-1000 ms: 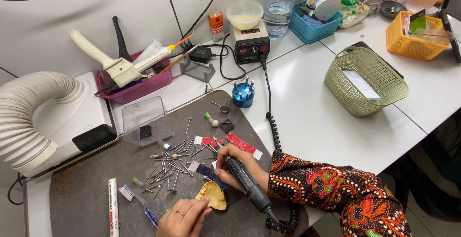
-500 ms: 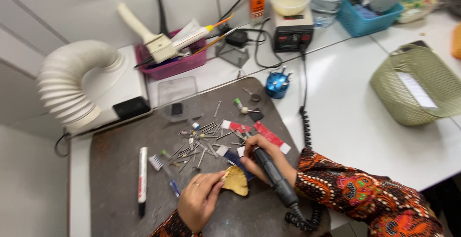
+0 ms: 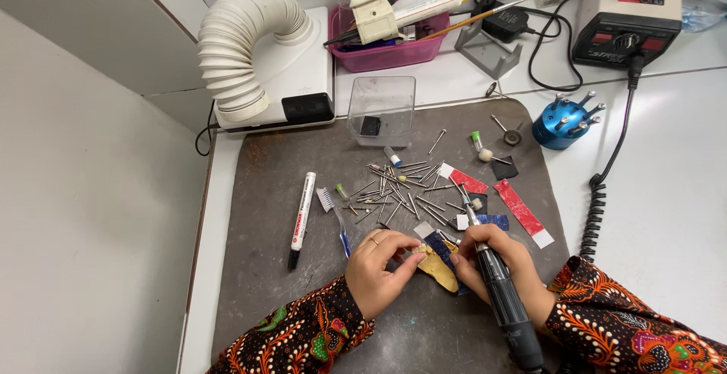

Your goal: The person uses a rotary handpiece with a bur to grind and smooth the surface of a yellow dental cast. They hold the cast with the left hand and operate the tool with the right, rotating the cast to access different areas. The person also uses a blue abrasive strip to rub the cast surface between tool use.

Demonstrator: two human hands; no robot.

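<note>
- The left hand [image 3: 379,268] pinches a small pale piece [image 3: 421,249] between its fingertips, over the mat's [image 3: 257,283] near edge.
- The right hand [image 3: 496,264] is closed around a dark rotary tool [image 3: 503,298], tip pointing away.
- A tan wedge [image 3: 441,268] lies between the hands.
- Loose metal bits [image 3: 397,192] lie scattered mid-mat.

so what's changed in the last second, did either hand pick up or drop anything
Neither hand took up or let go of anything. The left hand has slid up the yellowish piece and now pinches its upper end with the fingertips, nearer the right hand. The right hand keeps the same grip on the dark rotary handpiece. The camera swung left and closer. The scattered burs, marker and red strips lie as before on the mat.
</note>
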